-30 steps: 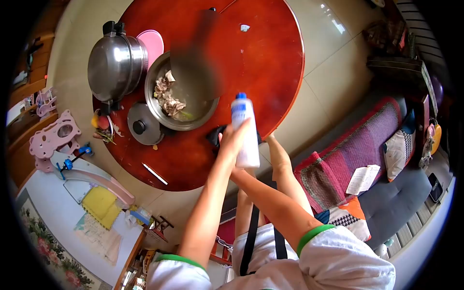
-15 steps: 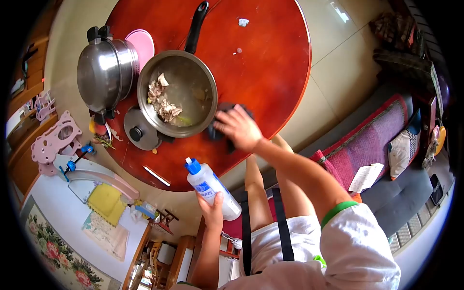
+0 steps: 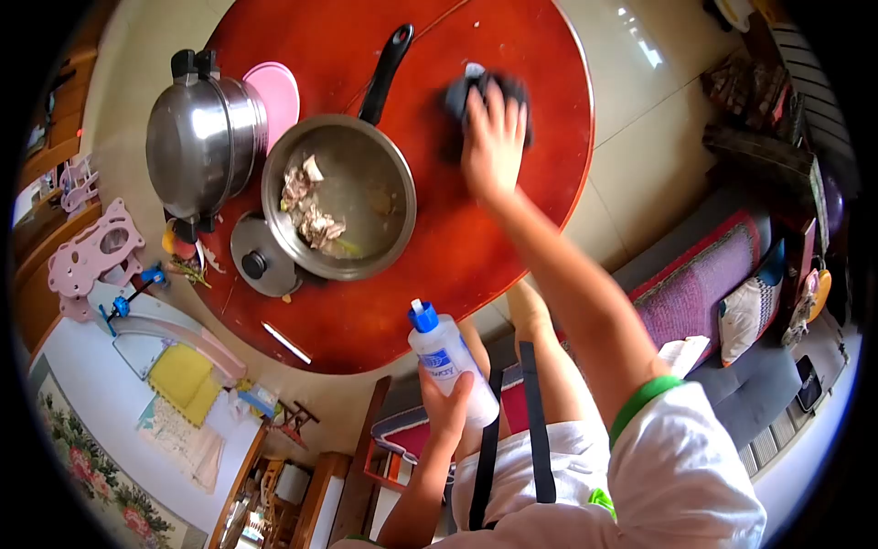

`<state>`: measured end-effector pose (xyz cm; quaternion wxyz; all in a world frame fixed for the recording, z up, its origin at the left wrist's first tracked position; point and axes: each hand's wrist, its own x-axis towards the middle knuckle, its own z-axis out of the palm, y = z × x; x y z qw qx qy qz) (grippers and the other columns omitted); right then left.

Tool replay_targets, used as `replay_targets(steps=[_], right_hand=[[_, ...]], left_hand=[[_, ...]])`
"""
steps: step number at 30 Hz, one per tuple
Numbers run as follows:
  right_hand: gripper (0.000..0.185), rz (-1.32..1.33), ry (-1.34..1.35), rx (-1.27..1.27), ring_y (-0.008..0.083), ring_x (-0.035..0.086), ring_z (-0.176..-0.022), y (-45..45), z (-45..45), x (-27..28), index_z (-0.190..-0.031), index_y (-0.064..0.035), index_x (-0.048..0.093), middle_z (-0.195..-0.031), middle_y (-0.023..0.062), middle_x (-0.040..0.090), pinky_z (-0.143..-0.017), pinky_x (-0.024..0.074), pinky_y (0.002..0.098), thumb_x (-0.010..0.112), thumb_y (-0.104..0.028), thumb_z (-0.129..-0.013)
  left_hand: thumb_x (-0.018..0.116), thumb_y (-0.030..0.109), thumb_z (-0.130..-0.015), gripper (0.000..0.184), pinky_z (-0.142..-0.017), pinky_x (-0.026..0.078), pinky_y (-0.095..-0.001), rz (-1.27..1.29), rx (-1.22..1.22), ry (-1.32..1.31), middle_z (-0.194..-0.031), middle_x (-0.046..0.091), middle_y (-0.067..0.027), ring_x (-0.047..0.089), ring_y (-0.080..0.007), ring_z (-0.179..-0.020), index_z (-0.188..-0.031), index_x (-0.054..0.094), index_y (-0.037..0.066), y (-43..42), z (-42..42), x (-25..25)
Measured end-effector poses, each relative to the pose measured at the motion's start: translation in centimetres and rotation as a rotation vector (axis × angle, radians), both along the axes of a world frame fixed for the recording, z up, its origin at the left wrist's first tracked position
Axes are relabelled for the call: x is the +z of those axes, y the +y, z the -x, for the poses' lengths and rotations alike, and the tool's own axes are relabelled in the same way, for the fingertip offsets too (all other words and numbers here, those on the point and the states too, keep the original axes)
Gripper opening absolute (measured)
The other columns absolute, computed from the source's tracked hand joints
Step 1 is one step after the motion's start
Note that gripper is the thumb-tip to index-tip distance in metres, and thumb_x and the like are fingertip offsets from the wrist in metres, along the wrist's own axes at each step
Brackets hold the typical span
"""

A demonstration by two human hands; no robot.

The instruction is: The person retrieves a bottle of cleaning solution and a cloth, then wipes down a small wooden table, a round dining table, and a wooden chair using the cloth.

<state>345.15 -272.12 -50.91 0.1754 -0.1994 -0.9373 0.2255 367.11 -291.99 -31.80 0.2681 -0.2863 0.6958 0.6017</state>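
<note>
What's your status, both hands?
Left hand holding bottle, clear of table. Right hand pressing dark cloth on table. Pan beside it, contents inside.

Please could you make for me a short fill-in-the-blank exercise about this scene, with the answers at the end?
1. The left hand holds a ____ with a blue cap.
2. The right hand is on a dark ____.
3. The pan has a long ____ handle.
4. The table is ____, not square.

Missing words: bottle; cloth; black; round.
</note>
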Motion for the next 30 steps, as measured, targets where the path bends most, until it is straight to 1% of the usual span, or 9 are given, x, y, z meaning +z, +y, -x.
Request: replay_targets(steps=[2,5,7,11,15,19,21,25,30], right_hand=[[0.052,0.115,-0.091,0.233,0.0371,0.041,-0.124,-2.7,-7.1,0.9,-0.131,-0.0099,0.050,-0.138,0.0136,0.043,-0.112,0.0248,0.0536,0.056,-0.005,-0.079],[0.054,0.140,-0.366,0.743,0.0267,0.043,-0.126,-1.7,-15.7,2.2,-0.131,-0.0152,0.054,-0.143,0.0055,0.043,-0.113,0.0259,0.0490,0.059,-0.008,-0.078],[0.053,0.120,-0.319,0.900,0.0232,0.045,-0.126,1.8,-16.1,2.0,-0.130,-0.0184,0.056,-0.143,0.0025,0.044,-0.114,0.0260,0.0465,0.061,-0.012,-0.077],[0.051,0.087,-0.214,0.837,0.0275,0.049,-0.118,5.7,-7.0,2.2,-0.124,-0.0144,0.058,-0.133,0.0073,0.051,-0.110,0.0309,0.0480,0.065,-0.014,-0.074],[0.042,-0.050,0.109,0.548,0.0310,0.051,-0.115,9.7,7.3,-0.4,-0.119,-0.0126,0.059,-0.128,0.0085,0.053,-0.105,0.0367,0.0461,0.065,-0.012,-0.078],[0.040,-0.243,0.067,0.258,0.0296,0.042,-0.126,13.8,15.8,-3.3,-0.130,-0.0147,0.051,-0.135,0.0076,0.049,-0.109,0.0292,0.0462,0.053,-0.027,-0.092],[0.042,-0.301,0.064,0.193,0.0320,0.042,-0.126,13.0,15.3,-3.7,-0.131,-0.0137,0.050,-0.135,0.0095,0.048,-0.110,0.0289,0.0479,0.054,-0.025,-0.091],[0.046,-0.109,0.091,0.190,0.0377,0.042,-0.125,8.9,7.5,-1.7,-0.130,-0.0130,0.051,-0.135,0.0127,0.048,-0.108,0.0306,0.0507,0.061,-0.013,-0.085],[0.049,0.024,-0.236,0.543,0.0371,0.042,-0.125,7.2,-7.2,2.0,-0.127,-0.0139,0.055,-0.136,0.0126,0.047,-0.110,0.0293,0.0503,0.065,-0.008,-0.079]], left_hand=[[0.074,0.029,-0.078,0.071,-0.088,0.047,-0.0330,0.039,-0.005,-0.010,-0.113,0.055,-0.0089,0.057,-0.0175,-0.098,-0.133,0.039,0.002,-0.3,-0.5,-0.3],[0.074,0.031,-0.078,0.072,-0.087,0.047,-0.0332,0.044,-0.023,0.017,-0.111,0.055,-0.0087,0.057,-0.0179,-0.097,-0.133,0.039,0.002,0.3,0.8,0.5],[0.074,0.032,-0.078,0.072,-0.086,0.047,-0.0333,0.037,-0.027,0.015,-0.111,0.055,-0.0089,0.057,-0.0178,-0.097,-0.132,0.039,0.001,0.5,0.7,0.6],[0.074,0.032,-0.078,0.071,-0.086,0.048,-0.0334,0.050,-0.024,-0.015,-0.109,0.056,-0.0085,0.058,-0.0172,-0.096,-0.132,0.038,0.002,0.6,0.3,-0.2],[0.074,0.029,-0.080,0.069,-0.085,0.049,-0.0336,-0.016,0.004,-0.030,-0.108,0.057,-0.0079,0.058,-0.0165,-0.094,-0.132,0.038,0.003,1.7,1.1,-0.5],[0.073,0.027,-0.080,0.068,-0.086,0.049,-0.0338,0.009,-0.025,0.002,-0.109,0.057,-0.0084,0.058,-0.0165,-0.095,-0.133,0.038,0.004,1.8,1.0,-0.3],[0.073,0.028,-0.080,0.069,-0.087,0.048,-0.0344,0.085,0.023,-0.049,-0.113,0.056,-0.0095,0.058,-0.0175,-0.098,-0.134,0.037,0.004,1.7,-0.4,-0.8],[0.076,0.029,-0.078,0.075,-0.094,0.044,-0.0370,-0.042,0.029,0.052,-0.118,0.053,-0.0105,0.055,-0.0206,-0.106,-0.136,0.034,0.004,2.2,0.5,-0.7],[0.082,0.025,-0.072,0.082,-0.093,0.046,-0.0377,-0.077,0.014,0.088,-0.116,0.053,-0.0105,0.055,-0.0205,-0.105,-0.134,0.033,0.005,1.9,1.2,-2.1]])
